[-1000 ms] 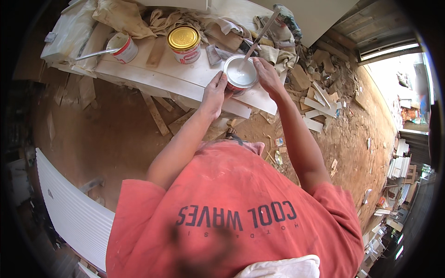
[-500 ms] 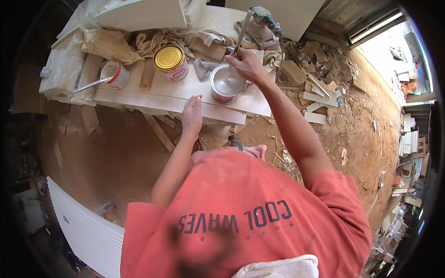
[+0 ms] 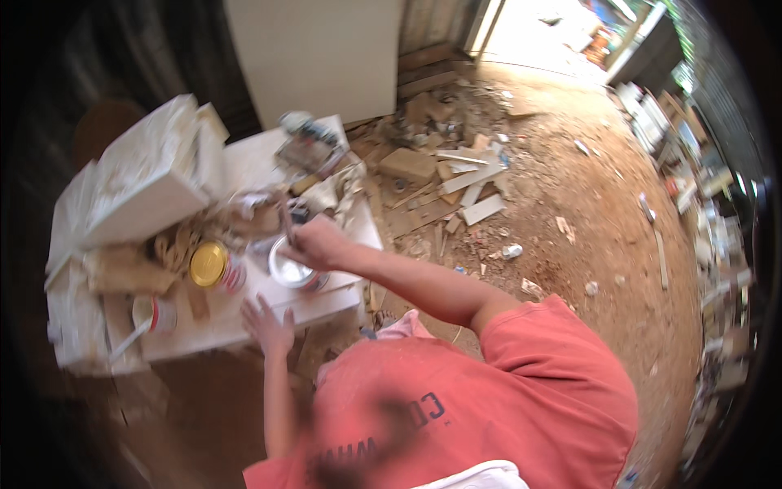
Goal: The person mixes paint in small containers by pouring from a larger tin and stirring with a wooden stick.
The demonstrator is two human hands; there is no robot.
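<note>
My right hand (image 3: pixel 322 244) is closed around a long, thin grey stick (image 3: pixel 285 216), held upright over an open paint can (image 3: pixel 316 284) with whitish liquid inside. Motion blur hides the stick's lower end. Beside that can, my left hand (image 3: pixel 270 328) is held with its fingers spread at the table's front edge, holding nothing. To its left stands a can with a gold lid (image 3: pixel 209 262), closed. Farther left, a smaller open can (image 3: pixel 164 316) has a pale handle (image 3: pixel 130 338) sticking out over its rim.
The white work table (image 3: pixel 187 346) carries crumpled cloths (image 3: pixel 130 270), plastic-wrapped white panels (image 3: pixel 151 200) and a dusty power tool (image 3: pixel 308 130). Wood offcuts (image 3: pixel 485 183) lie heaped on the dirt floor at its right. A large pale board (image 3: pixel 322 57) leans behind.
My view has swung to the right, so the table now sits farther left. The left hand's fingers have spread apart. My right hand still holds the stick over the open can.
</note>
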